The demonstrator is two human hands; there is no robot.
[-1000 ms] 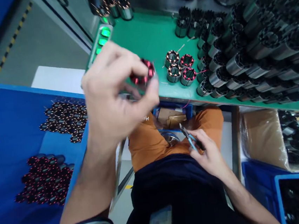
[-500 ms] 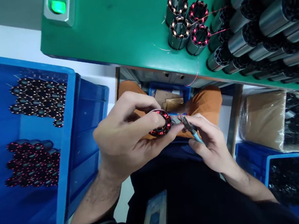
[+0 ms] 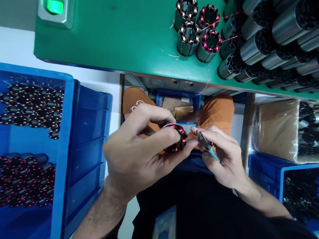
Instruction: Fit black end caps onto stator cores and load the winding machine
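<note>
My left hand (image 3: 140,151) is closed around a stator (image 3: 182,136) wound with red wire, its thumb and fingers gripping the ring above my lap. A thin wire runs from the stator towards my right hand (image 3: 225,154). That hand is closed on small pliers with blue handles (image 3: 212,152). The dark jaws of the pliers sit just right of the stator, close to my left fingertips. Whether the jaws bite on the wire is too small to tell.
On the green table (image 3: 117,33) stand two copper-wound stators (image 3: 189,37) and two red-wound stators (image 3: 209,45), beside stacked metal cores (image 3: 256,46). A blue bin (image 3: 72,105) on the left holds rows of wound stators. Right are a cardboard box (image 3: 276,131) and another blue bin (image 3: 281,183).
The view has shifted slightly, so the surroundings sit further left. The pliers' jaws have turned and moved a little away from the stator. Both hands keep their hold.
</note>
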